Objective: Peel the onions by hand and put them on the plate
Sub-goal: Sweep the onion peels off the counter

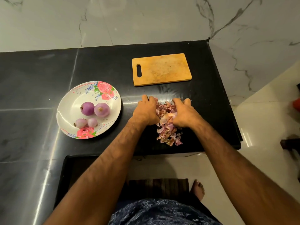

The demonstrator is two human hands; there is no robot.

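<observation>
Onions, four in all and all peeled, sit on a round white plate (71, 103) with pink roses printed on its rim. The plate is on a black stone counter (40, 82), to the left of the hands.

Two onions are large and purple. They sit side by side and touching near the middle of the plate. The left large onion (87, 108) has its trimmed end turned to the left. The right large onion (102, 109) has its trimmed end facing up toward the camera.

Two onions are small and paler, and lie nearer the person. The left small onion (80, 123) lies with its long axis about left to right, root end pointing left. The right small onion (92, 122) rests against it.

Both hands are palm down on one loose heap of onion skins (168, 133) on the counter. The left hand (146, 111) cups the heap's left side, and the right hand (185, 113) cups its right side. The fingers of both curl down over the far end of the heap, with the fingertips hidden.

One wooden cutting board (162, 69) lies beyond the hands, its handle slot on the left.
</observation>
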